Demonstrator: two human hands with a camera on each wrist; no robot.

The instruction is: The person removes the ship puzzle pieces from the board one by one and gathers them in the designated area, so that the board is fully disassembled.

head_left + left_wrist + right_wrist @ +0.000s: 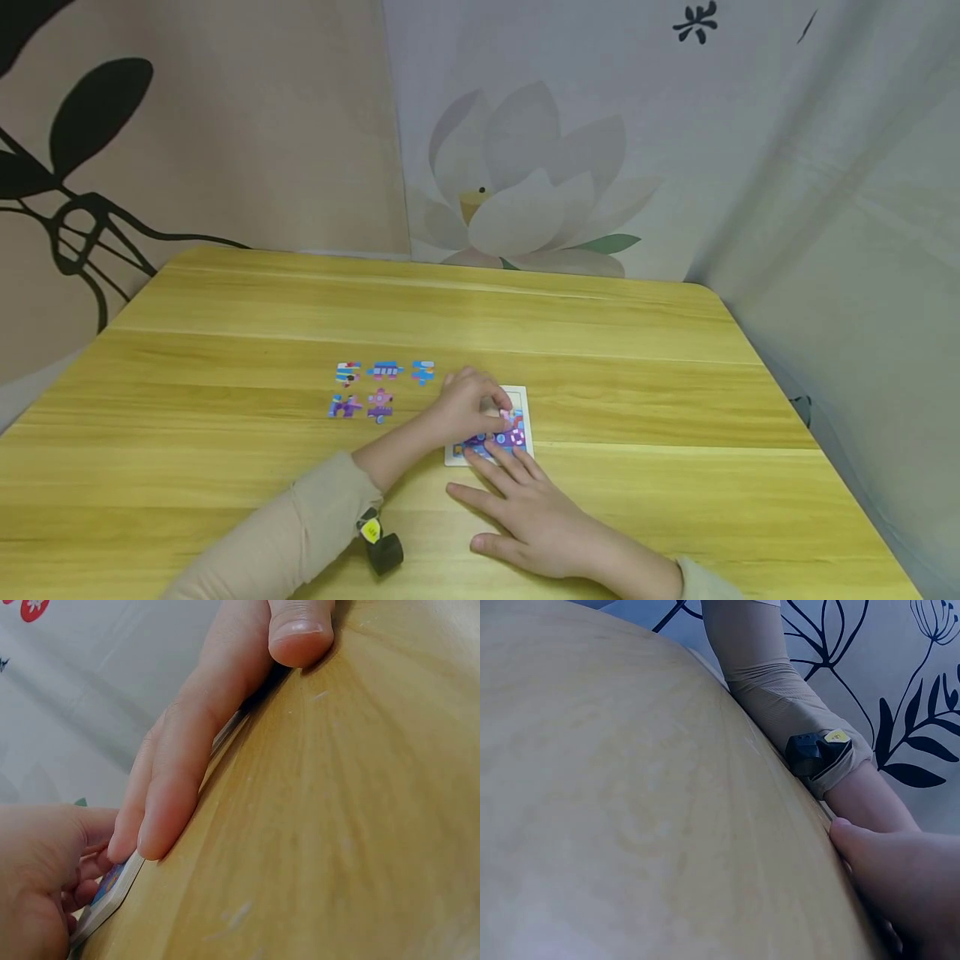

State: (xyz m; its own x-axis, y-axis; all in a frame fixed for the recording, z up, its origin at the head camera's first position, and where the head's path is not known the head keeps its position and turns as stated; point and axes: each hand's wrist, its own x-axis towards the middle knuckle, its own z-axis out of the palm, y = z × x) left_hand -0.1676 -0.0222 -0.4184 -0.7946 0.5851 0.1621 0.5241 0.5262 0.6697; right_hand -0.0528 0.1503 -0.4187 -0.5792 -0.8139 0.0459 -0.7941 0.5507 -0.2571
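Observation:
With thumb and fingertips, my left hand (463, 407) pinches a small pinkish jigsaw piece (505, 414) over the picture in a white-bordered puzzle board (528, 425). Part of that picture is filled with blue and purple pieces; the hand hides some of it. My right hand (540, 521) lies palm down with straight, spread fingers, their tips touching the near edge of the board. In the left wrist view, the right hand (195, 727) reaches to the board's edge (120, 892), and the left hand (37, 885) bends over it. The piece cannot be made out there.
Several loose jigsaw pieces (386, 369) lie in two rows left of the board. The wooden table (637, 375) ends at a patterned cloth (525, 167) behind and a pale curtain on the right. A black wrist device (384, 552) sits on the left sleeve.

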